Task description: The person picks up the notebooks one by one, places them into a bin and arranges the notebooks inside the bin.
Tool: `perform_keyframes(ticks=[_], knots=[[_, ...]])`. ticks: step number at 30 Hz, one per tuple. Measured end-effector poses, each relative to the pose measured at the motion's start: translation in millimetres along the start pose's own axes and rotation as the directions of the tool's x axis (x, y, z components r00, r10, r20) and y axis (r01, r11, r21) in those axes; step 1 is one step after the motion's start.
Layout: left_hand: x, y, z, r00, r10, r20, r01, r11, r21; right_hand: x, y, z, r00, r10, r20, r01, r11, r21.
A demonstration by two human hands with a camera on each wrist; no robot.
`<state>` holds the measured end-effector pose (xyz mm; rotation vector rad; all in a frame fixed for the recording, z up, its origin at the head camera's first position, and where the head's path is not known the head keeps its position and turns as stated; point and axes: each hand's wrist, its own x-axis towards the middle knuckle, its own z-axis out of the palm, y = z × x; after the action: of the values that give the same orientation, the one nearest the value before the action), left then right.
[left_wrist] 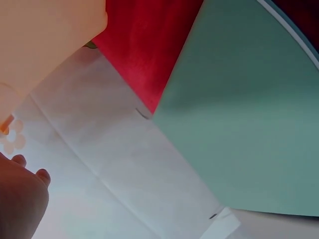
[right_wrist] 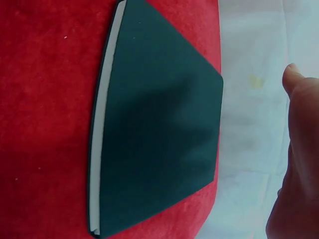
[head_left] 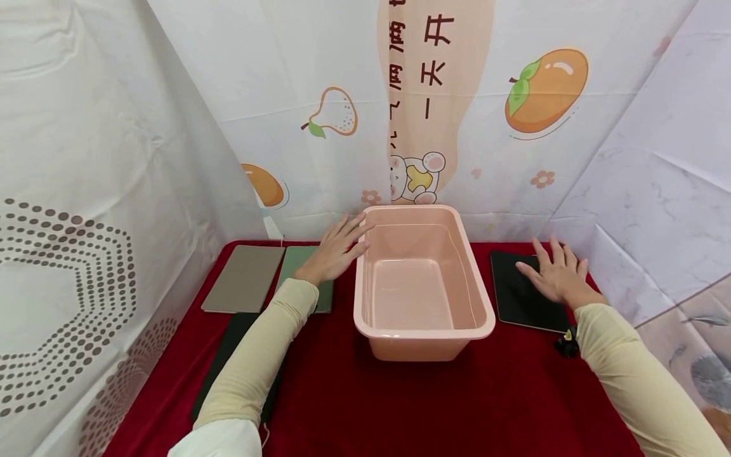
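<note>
A pink plastic basin stands in the middle of the red cloth. My left hand is at its left rim with the fingers spread; whether they touch the rim I cannot tell. Beneath that hand lies a green notebook, partly covered by it in the head view. On the right, my right hand hovers above a dark hardcover notebook, its fingers stretched and holding nothing. The right wrist view shows the notebook flat, its white page edges facing left.
A grey-beige notebook lies at the far left. Another dark notebook is partly hidden under my left forearm. A small black object sits by my right wrist. Printed white curtains hang behind and beside the red-covered table.
</note>
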<state>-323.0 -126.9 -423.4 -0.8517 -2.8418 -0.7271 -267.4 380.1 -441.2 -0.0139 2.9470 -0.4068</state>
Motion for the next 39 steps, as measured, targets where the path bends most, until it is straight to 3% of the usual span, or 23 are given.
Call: perform_keyframes(ticks=[17,39], knots=[[-3.0,0.2,1.6,1.000,-0.012,-0.016,0.012,1.000,-0.004,-9.7,26.0,12.9,0.995,0.071,0.064,-0.076,0.994,0.075],[-1.3,-0.9,6.4,0.999,-0.012,-0.033,0.011,0.999,-0.033,-20.6,34.0,32.1,0.988,0.111,0.107,-0.127,0.981,0.150]])
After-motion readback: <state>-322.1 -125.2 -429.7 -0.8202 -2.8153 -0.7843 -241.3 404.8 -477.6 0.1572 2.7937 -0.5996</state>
